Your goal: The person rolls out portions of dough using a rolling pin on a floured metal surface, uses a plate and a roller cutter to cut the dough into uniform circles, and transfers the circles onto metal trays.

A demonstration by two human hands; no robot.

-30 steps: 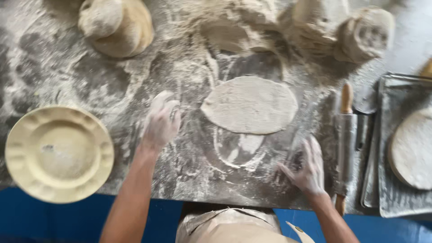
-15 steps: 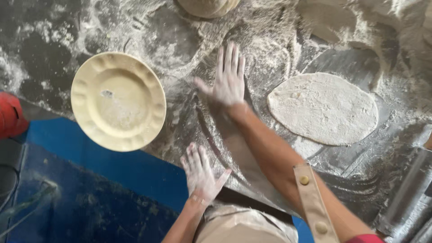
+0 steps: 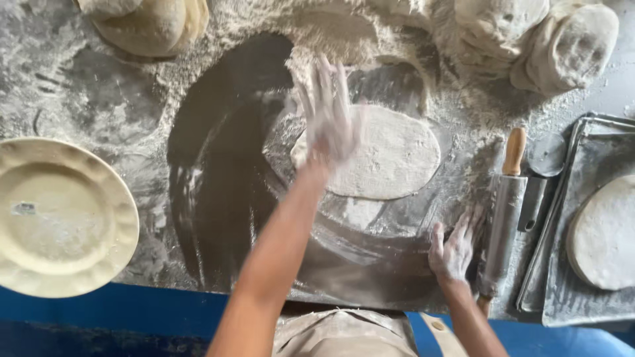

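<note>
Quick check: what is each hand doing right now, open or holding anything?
Left hand: open, fingers spread, motion-blurred over the flattened dough, holding nothing.
Right hand: open, beside the rolling pin, not gripping it.

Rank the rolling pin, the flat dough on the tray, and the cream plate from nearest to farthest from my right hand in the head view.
From the right hand:
1. Rolling pin, just to its right, beside the fingers.
2. Flat dough on the tray, farther right, past the rolling pin.
3. Cream plate, far across at the table's left edge.
</note>
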